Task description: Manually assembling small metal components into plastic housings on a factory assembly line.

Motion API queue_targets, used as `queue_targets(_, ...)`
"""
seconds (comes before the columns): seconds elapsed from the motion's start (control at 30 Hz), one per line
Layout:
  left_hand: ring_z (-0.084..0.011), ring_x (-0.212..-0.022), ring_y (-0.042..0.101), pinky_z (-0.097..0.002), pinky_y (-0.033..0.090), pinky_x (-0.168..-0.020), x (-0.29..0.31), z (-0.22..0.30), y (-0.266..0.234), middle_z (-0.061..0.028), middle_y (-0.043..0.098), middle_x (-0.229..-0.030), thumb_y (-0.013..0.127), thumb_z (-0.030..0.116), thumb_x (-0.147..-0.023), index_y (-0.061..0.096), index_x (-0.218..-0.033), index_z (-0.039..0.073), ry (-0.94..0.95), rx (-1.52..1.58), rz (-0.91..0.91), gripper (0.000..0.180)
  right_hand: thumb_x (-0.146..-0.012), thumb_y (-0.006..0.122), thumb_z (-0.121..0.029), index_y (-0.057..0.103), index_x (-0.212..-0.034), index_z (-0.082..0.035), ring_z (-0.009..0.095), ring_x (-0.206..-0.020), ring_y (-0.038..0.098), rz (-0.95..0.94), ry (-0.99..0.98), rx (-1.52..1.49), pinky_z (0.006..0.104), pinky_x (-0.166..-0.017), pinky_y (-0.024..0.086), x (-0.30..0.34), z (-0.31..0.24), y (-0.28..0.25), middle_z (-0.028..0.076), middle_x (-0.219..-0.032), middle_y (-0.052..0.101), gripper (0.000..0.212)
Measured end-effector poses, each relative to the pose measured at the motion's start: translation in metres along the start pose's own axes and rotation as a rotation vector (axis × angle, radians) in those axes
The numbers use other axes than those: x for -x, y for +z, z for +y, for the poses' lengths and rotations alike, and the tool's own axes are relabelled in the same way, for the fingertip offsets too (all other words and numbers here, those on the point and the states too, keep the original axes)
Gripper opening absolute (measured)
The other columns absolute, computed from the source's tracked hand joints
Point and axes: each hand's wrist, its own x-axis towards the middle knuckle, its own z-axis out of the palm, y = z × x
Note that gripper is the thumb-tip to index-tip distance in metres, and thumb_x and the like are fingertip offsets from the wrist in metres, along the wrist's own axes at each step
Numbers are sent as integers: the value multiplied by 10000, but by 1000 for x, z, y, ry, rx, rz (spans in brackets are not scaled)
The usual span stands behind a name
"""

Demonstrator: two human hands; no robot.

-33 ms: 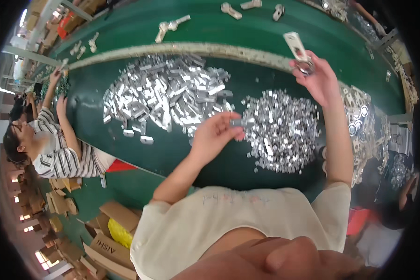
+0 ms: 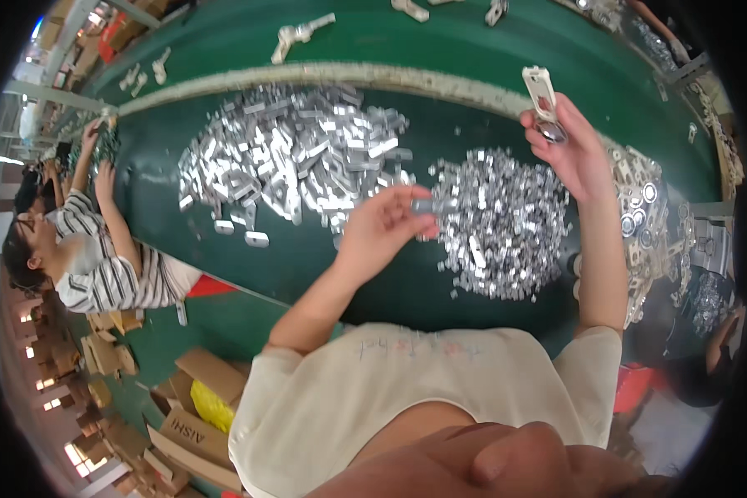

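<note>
My right hand (image 2: 579, 158) is raised at the right of the bench, its fingers closed round a white slotted part (image 2: 539, 90) with a shiny round metal end (image 2: 551, 132). The slotted end points up and away from me. My left hand (image 2: 382, 228) hovers at the left edge of a heap of small silver metal pieces (image 2: 506, 241). Between its thumb and fingers is a small flat metal piece (image 2: 423, 206), partly hidden and blurred. Left of that hand spreads a larger pile of longer silver metal pieces (image 2: 286, 158).
White parts with rings (image 2: 635, 199) lie heaped at the right. Beyond a pale rail (image 2: 307, 75), a green belt (image 2: 440, 50) carries several white assemblies (image 2: 295, 37). A co-worker in stripes (image 2: 100, 274) works at the left. An open cardboard box (image 2: 195, 427) stands below, left.
My right hand has shifted slightly right and turned the white part more upright. My left hand stays near the small pieces, still pinching the flat metal piece. The whole view has shifted a little.
</note>
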Motion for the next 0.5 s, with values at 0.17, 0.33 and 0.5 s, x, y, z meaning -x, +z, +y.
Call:
queue_targets(0.17, -201, -820, 636, -285, 537, -740, -6, 27, 20, -133, 611, -956, 563, -115, -801, 497, -1097, -71, 77, 145, -105, 305, -802, 631, -114, 506, -1128, -24, 147, -942, 488, 137, -239, 706, 240, -806, 388, 71, 21, 52, 77, -1037, 527, 361)
queue_targets(0.33, -186, -865, 623, -290, 531, -771, 4, 33, 27, -139, 581, -1048, 535, -146, -789, 491, -1110, -70, 126, 16, -155, 333, -717, 708, -79, 557, -1051, -10, 256, -813, 542, 8, -629, 1268, 318, -659, 458, 85, 32, 69, 172, -1010, 527, 373)
queue_targets(0.5, -198, -908, 619, -293, 531, -786, 14, 35, 29, -143, 593, -1031, 501, -146, -794, 487, -1129, -65, 136, -13, -171, 345, -686, 718, -45, 553, -1074, -6, 260, -811, 535, -22, -687, 1337, 322, -636, 452, 85, 41, 79, 162, -987, 528, 424)
